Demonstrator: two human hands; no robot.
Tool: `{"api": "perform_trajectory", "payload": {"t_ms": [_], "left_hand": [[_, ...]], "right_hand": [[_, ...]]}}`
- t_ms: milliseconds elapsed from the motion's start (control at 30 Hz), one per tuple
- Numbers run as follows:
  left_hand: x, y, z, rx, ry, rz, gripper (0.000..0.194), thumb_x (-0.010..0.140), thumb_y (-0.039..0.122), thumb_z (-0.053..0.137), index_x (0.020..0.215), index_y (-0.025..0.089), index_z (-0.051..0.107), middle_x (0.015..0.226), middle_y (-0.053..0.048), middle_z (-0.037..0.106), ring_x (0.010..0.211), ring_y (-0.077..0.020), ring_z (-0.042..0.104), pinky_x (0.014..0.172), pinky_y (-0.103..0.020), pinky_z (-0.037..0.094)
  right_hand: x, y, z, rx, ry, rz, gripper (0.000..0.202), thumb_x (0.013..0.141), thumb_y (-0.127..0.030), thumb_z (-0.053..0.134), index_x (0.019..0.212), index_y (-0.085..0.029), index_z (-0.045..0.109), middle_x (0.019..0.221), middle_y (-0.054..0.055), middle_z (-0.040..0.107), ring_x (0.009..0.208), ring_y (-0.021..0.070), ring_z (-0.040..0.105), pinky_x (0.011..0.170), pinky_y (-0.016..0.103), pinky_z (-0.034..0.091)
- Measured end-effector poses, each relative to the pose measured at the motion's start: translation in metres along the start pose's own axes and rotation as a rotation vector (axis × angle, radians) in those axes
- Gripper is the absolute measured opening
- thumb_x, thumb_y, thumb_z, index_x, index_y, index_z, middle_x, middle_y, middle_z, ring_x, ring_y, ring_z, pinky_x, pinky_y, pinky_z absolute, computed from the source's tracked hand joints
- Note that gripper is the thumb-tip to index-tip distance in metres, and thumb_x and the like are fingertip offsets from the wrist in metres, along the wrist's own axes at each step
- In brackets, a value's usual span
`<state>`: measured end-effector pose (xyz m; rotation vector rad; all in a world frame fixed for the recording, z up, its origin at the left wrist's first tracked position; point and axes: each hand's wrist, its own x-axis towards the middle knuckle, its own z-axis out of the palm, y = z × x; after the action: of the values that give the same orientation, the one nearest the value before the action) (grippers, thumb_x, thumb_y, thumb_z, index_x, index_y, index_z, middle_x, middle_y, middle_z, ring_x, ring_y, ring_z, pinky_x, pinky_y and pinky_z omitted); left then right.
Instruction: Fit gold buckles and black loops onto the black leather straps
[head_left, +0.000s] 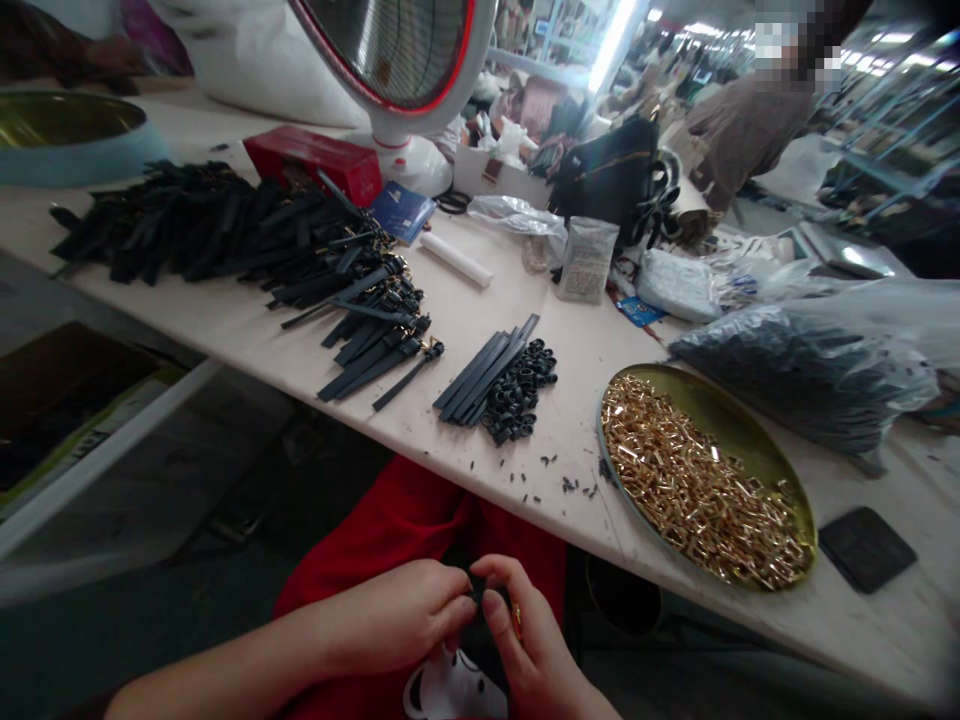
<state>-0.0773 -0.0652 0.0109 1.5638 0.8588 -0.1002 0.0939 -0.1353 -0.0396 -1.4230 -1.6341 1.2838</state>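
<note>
Above my lap, my left hand (420,612) and my right hand (521,625) meet at the fingertips. Both are closed round a small dark piece (477,590), mostly hidden by the fingers. A bit of gold shows between the fingers of my right hand. On the table edge in front lie flat black strips (480,375) beside a heap of small black loops (521,390). To the right, a round tray (808,500) holds many gold metal pieces (697,480). Black straps with gold fittings (225,225) are piled at the left.
A fan (405,50) stands at the back by a red box (315,163). Plastic bags of dark parts (810,370), a black bag (607,170) and a dark square pad (868,548) lie on the right side. Behind the table stands a person (750,120). Small black scraps dot the table edge.
</note>
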Motion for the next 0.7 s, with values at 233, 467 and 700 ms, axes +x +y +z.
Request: {"api": "perform_trajectory", "payload": {"t_ms": [233, 467, 700], "left_hand": [[0.004, -0.003, -0.011, 0.149, 0.044, 0.023, 0.031, 0.087, 0.031, 0.035, 0.077, 0.018, 0.062, 0.063, -0.002, 0.062, 0.051, -0.0129, 0.052, 0.044, -0.02, 0.03], [0.019, -0.006, -0.03, 0.314, 0.145, 0.088, 0.033, 0.089, 0.033, 0.032, 0.081, 0.019, 0.06, 0.073, -0.002, 0.065, 0.059, -0.0138, 0.056, 0.05, -0.02, 0.035], [0.055, -0.012, -0.162, 0.799, 0.908, -0.116, 0.033, 0.09, 0.034, 0.034, 0.094, 0.012, 0.059, 0.091, -0.013, 0.061, 0.087, -0.0247, 0.057, 0.075, -0.032, 0.041]], "right_hand": [[0.014, -0.001, 0.009, -0.126, 0.082, -0.085, 0.022, 0.087, -0.022, 0.04, 0.107, -0.025, 0.049, 0.086, 0.004, 0.063, 0.075, 0.0175, 0.06, 0.067, 0.026, 0.045], [0.043, -0.002, 0.0, 0.037, 0.134, -0.004, 0.034, 0.088, -0.034, 0.038, 0.119, -0.021, 0.041, 0.074, 0.001, 0.057, 0.064, 0.0149, 0.055, 0.057, 0.025, 0.042], [0.1, 0.007, -0.042, -0.109, 0.356, 0.04, 0.048, 0.085, -0.037, 0.044, 0.127, -0.015, 0.035, 0.062, -0.005, 0.045, 0.054, 0.0128, 0.047, 0.055, 0.025, 0.039]]}}
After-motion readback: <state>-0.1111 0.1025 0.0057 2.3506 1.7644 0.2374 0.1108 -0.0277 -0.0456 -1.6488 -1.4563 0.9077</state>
